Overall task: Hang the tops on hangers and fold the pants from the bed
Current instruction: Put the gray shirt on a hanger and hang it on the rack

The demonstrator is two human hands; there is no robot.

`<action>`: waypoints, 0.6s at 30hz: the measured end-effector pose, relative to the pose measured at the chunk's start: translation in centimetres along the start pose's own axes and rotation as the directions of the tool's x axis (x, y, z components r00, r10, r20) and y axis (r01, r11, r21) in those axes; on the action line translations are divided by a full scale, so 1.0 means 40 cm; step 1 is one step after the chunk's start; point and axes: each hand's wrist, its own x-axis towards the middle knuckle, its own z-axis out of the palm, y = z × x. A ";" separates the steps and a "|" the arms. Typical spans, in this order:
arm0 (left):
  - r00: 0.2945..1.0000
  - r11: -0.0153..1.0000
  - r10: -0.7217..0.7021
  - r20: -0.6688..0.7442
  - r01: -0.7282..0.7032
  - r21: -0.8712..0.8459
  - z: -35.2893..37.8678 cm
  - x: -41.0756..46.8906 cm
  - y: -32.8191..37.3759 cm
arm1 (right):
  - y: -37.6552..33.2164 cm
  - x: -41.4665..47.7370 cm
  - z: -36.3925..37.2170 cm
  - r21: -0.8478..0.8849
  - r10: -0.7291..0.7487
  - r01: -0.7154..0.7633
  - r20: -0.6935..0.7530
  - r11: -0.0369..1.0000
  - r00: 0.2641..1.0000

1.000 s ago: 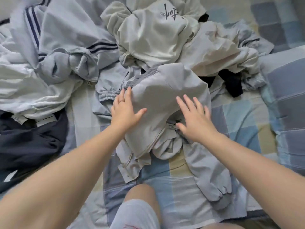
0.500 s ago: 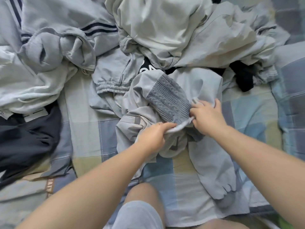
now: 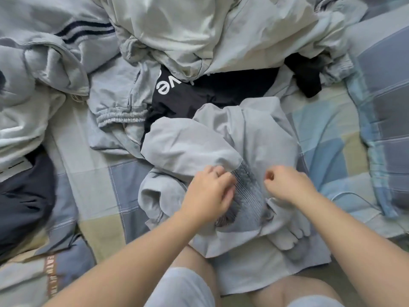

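Dark navy garment [image 3: 24, 196]: lies crumpled at the far left edge of the bed, partly under a pale garment.
Striped grey top [image 3: 73, 41]: upper left, bunched, with a dark double stripe showing.
Grey sweatpants [image 3: 117, 103]: left of centre, with the elastic waistband facing the person and the upper part under the pile.
Pale top [image 3: 177, 29]: top centre, heaped over the black garment.
Black garment [image 3: 210, 91]: centre, with white lettering visible, just behind the light grey top.
Light grey top [image 3: 194, 142]: centre of the bed, crumpled on the sheet in front of the person's knees. Its ribbed hem [image 3: 250, 196] is turned up between the hands.
Left hand [image 3: 210, 191]: fingers curl over the left edge of the ribbed hem and grip it.
Right hand [image 3: 285, 185]: just right of the hem, with the fingers curled inward. Whether they pinch fabric cannot be told.
Black piece [image 3: 307, 78]: upper right of centre, under the pale heap.
Checked sheet [image 3: 321, 129]: covers the bed and is exposed to the right of the top.
Pillow [image 3: 387, 96]: far right, in a checked cover.
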 end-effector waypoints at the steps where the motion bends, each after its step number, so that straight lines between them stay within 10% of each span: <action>1: 0.990 0.999 -0.015 -0.141 0.021 0.037 -0.022 0.050 -0.026 | -0.018 0.035 -0.029 0.068 -0.015 0.027 -0.177 0.997 0.984; 5: 0.932 0.944 -0.313 -0.180 0.326 0.046 -0.084 0.256 -0.170 | -0.134 0.182 -0.100 0.188 -0.195 0.324 -0.497 0.927 0.845; 8: 0.863 0.863 -0.503 0.042 0.500 0.066 -0.081 0.307 -0.268 | -0.216 0.273 -0.107 0.143 -0.330 0.427 -0.437 0.893 0.837; 18: 0.821 0.860 -0.481 0.308 0.510 -0.016 0.134 -0.013 -0.172 | -0.162 0.188 0.077 -0.171 -0.327 0.310 -0.081 0.935 0.941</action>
